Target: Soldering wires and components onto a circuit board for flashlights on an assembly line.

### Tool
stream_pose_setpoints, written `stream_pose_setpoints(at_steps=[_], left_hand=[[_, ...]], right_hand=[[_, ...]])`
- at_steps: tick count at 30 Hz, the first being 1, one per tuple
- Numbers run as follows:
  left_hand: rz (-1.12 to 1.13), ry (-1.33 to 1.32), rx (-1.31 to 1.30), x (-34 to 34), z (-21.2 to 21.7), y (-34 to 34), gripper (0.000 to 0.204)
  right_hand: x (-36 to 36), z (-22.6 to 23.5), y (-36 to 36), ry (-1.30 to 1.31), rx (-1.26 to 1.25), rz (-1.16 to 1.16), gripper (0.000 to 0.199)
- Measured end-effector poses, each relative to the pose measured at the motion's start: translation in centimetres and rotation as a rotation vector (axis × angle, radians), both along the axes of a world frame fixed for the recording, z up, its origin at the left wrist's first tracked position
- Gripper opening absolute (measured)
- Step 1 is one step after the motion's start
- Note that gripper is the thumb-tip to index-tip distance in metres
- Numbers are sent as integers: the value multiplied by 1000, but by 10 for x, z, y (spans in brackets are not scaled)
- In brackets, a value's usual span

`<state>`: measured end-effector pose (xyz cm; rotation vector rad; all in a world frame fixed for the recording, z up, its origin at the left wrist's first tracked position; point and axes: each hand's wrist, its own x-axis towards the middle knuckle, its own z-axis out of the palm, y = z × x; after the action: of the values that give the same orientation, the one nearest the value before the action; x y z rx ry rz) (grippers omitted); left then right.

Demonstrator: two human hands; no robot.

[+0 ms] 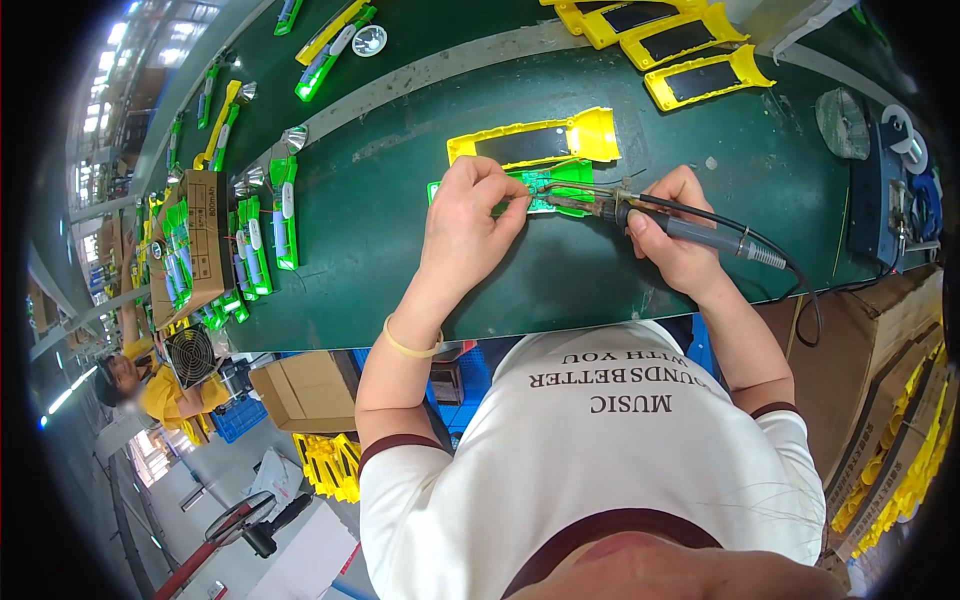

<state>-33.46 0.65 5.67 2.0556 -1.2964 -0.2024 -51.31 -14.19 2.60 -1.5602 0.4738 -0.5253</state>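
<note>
Crowding the dark green workbench (420, 290) are yellow torch shells with dark panels (690, 40) stacked at the far edge, green part-built housings (283, 215) lined up to the left beside an open brown cardboard box (200, 245), and silver reflector cups (369, 40) scattered farther off. A soldering station (895, 190) stands at the right end of the bench, its black cable looping across the near edge. Below the bench sit a plain brown carton (305, 390), a blue crate (238, 418) and a small fan (191, 355); flattened cardboard and yellow shells pile up at the right. A yellow shell (535, 140) lies directly behind the green housing (555, 190), which rests at the bench's centre between both hands. The left hand (470, 215) pinches something at the housing's left end, fingers curled shut on it; what it pinches is too small to tell. The right hand (675, 225) grips a soldering iron (690, 230) like a pen, its tip touching the housing's circuit board.
</note>
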Motion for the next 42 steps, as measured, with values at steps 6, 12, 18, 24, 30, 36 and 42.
stream_pose_setpoints(at_steps=[6,12,18,24,30,36,42], left_hand=[[19,-19,22,-3,2,-1,9],[24,-21,35,-3,3,-3,9],[24,-14,48,-3,3,-3,9],[24,-2,45,-2,2,-3,9],[13,1,68,-2,7,-5,8],[26,-8,104,-2,9,-7,7],[43,-14,138,-4,12,-7,9]], right_hand=[[0,5,0,-30,106,26,25],[-2,6,-2,-126,215,24,24],[-1,6,-1,-116,207,57,24],[2,6,0,-59,171,60,25],[4,7,0,-81,220,48,24],[-2,5,-2,-183,267,19,23],[-2,8,0,-187,267,5,23]])
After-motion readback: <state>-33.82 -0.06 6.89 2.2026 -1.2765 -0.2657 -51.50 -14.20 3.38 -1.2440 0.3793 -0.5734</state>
